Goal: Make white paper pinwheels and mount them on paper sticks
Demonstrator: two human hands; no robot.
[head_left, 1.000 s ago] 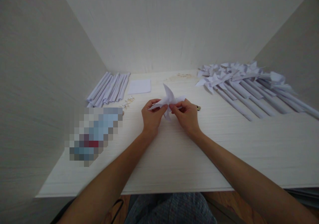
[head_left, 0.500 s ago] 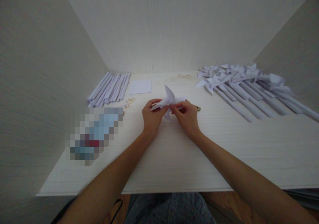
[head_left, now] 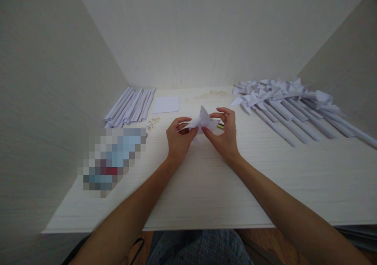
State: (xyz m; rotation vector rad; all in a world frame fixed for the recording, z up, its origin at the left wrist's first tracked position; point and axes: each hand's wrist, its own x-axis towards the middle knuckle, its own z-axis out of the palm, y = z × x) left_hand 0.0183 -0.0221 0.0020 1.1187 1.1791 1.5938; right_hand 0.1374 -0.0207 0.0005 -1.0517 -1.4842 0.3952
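Note:
A white paper pinwheel (head_left: 203, 119) is held up above the table in front of me, one blade pointing upward. My left hand (head_left: 181, 135) pinches its left side, the thumb near the centre and the fingers around and behind the blade. On the other side is my right hand (head_left: 224, 129), its thumb against the pinwheel near the middle. That hand's fingers are raised and bent at the right blade; their exact contact is partly hidden. A small yellow and dark item (head_left: 220, 126) shows behind the right hand.
Rolled paper sticks (head_left: 129, 106) lie at the back left beside a white paper sheet (head_left: 166, 104) and small light bits (head_left: 152, 121). A blurred-out object (head_left: 118, 159) lies at left. Finished pinwheels on sticks (head_left: 273, 96) are piled at right. Walls enclose the table (head_left: 206, 194).
My right hand's fingers have spread and lifted from their tight pinch at the centre. The pinwheel has turned slightly, its upright blade now further right. My left hand keeps its hold.

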